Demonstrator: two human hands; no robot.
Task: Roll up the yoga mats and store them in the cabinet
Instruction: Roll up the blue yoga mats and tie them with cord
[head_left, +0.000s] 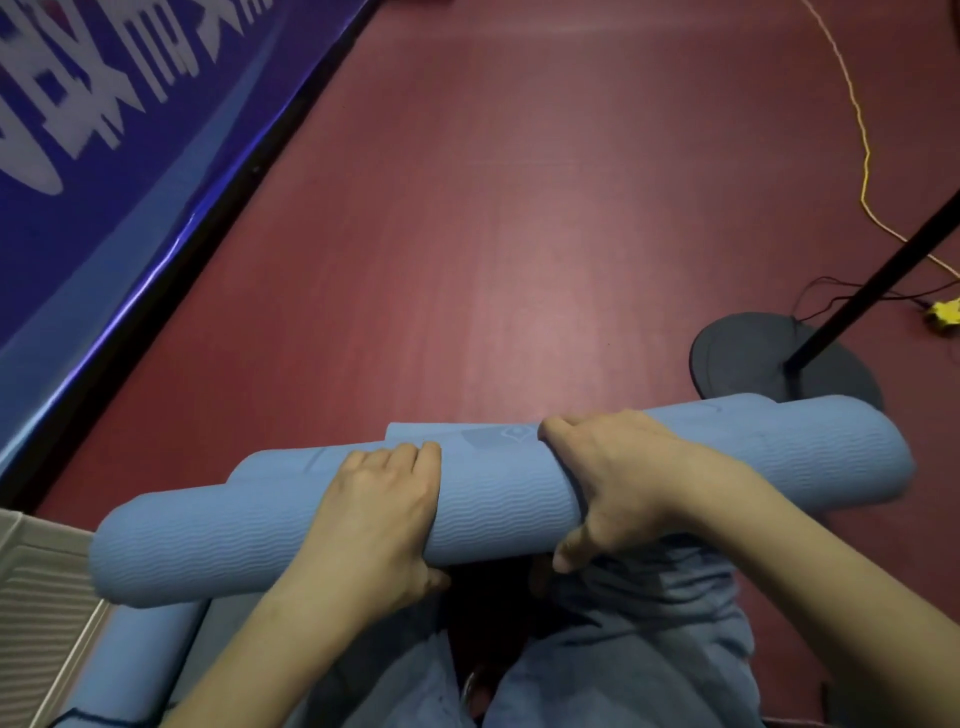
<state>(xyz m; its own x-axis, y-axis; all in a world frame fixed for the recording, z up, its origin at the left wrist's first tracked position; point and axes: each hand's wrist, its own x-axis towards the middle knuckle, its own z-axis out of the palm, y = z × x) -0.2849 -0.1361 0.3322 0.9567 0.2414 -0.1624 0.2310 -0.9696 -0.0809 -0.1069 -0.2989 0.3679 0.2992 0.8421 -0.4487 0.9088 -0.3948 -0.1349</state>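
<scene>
Rolled blue foam yoga mat (498, 499) with a wavy texture lies crosswise above the person's lap, over the dark red floor (519, 208). Left hand (374, 514) and right hand (613, 478) both curl around its middle.

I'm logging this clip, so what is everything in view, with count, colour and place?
rolled mat: one, blue, held across the middle
second mat: one, blue, lower left, beside a pale ribbed panel
floor: dark red
banner: one, blue with white lettering, left
stand: one, black, disc base and pole, right
cord: one, yellow, upper right
left hand: grips the rolled mat
right hand: grips the rolled mat
</scene>
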